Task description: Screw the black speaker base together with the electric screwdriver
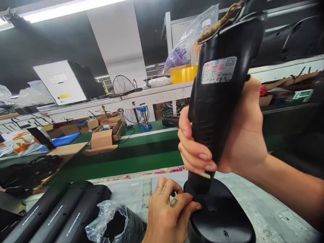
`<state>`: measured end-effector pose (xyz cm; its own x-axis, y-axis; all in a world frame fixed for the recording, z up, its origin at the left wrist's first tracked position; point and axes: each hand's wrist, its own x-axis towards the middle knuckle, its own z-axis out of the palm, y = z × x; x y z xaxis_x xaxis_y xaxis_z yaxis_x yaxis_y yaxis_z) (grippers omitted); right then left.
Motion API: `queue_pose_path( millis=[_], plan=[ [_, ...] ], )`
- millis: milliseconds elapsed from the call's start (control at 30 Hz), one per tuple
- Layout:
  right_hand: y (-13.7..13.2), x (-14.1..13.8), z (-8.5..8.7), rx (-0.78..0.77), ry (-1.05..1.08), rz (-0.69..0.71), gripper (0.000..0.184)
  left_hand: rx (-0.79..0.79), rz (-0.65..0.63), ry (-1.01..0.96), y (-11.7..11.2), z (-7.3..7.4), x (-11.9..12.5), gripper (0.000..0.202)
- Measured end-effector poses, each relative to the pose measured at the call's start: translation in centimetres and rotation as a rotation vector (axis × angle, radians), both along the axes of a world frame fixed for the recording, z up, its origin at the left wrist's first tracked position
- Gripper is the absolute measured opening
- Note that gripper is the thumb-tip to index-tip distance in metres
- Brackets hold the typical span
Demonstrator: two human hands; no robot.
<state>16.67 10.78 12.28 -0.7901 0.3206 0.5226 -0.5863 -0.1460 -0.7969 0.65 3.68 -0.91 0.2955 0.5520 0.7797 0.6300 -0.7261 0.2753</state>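
The black column (215,111), clasped in the right hand (245,135), appears to meet the base (225,216) below this grip, fastening unconfirmed, while the left hand (169,209) bunches at their joint, any held part hidden, and the label (219,70) above is already applied.

Scuffed grey surface (278,209): 3 blk lettered tubes (57,214) twd L edge, bagged blk cyl (133,219) twd near edge, blk base (227,216) R of it.

- Our right forearm (291,184) slants in from the right edge.
- Our right hand (246,135) stands higher than our left, its fingers curled in a grip.
- Our left hand (168,211) sits low, thumb and forefinger tips close together.
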Motion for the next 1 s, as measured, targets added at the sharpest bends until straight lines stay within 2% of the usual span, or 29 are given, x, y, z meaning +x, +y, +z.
queue_pose_path(
  millis=[133, 233, 333, 433, 567, 633, 767, 900, 1000],
  plan=[
    [-0.6, -0.6, 0.1, -0.012, -0.031, 0.001, 0.089, -0.061, -0.068, -0.036, -0.1, -0.3, -1.2, 0.013],
    [-1.4, -0.8, 0.7, -0.022, -0.145, -0.077, 0.097, -0.132, -0.013, -0.120, -0.5, -0.4, -2.1, 0.007],
    [-2.1, -0.9, 1.1, -0.028, -0.183, -0.076, 0.096, -0.172, 0.037, -0.156, -0.9, -0.2, -2.5, 0.014],
    [-2.2, -1.1, 0.8, -0.017, -0.179, -0.091, 0.094, -0.138, 0.033, -0.152, -1.2, 0.2, -2.1, 0.023],
    [-1.6, -1.5, 0.0, 0.020, -0.091, -0.138, 0.087, -0.114, 0.038, -0.145, -1.3, 0.6, -1.1, 0.017],
    [-1.4, -1.5, 0.2, 0.031, -0.081, -0.155, 0.085, -0.091, 0.044, -0.132, -1.3, 0.7, -0.5, 0.014],
    [-2.6, -0.7, 2.3, 0.056, -0.090, -0.194, 0.099, -0.019, 0.046, -0.105, -1.2, 0.9, 0.5, 0.015],
    [-4.5, 0.6, 4.8, 0.031, -0.226, -0.318, 0.111, 0.022, 0.023, -0.085, -1.3, 1.5, 1.4, 0.018],
    [-5.1, 1.6, 5.2, -0.016, -0.253, -0.331, 0.115, -0.031, -0.046, -0.140, -1.5, 1.8, 2.1, 0.020]
  ],
)
